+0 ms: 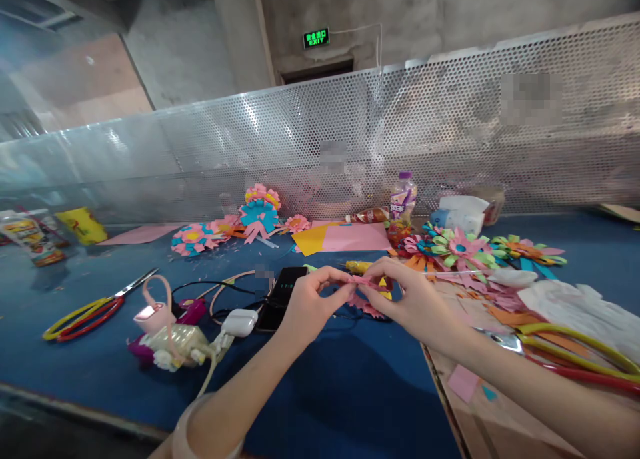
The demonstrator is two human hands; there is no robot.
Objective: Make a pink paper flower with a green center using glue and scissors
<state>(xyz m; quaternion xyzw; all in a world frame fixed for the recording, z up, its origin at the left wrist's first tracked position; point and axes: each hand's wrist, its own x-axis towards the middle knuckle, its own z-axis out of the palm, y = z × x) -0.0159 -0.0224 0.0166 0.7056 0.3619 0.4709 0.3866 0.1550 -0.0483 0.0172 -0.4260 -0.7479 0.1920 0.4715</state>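
Observation:
Between my two hands is a pink paper piece (364, 304) with a fringed lower edge, held above the blue table. My left hand (320, 294) pinches its left side between thumb and fingers. On the other side, my right hand (396, 291) pinches it too, the fingertips of both hands nearly meeting. Part of the paper is hidden behind the fingers. A yellow tool or tube (358, 267) lies just beyond the hands. Close to my left hand lies a black phone (278, 303), partly covered by cables.
Scissors (90, 316) lie at left, and larger scissors (575, 352) at right on cardboard. Finished paper flowers (259, 214) stand at the back, with more paper flowers (463, 247) at right. A bottle (403, 199), pink paper sheet (356, 238) and earbud case (240, 323) are also about.

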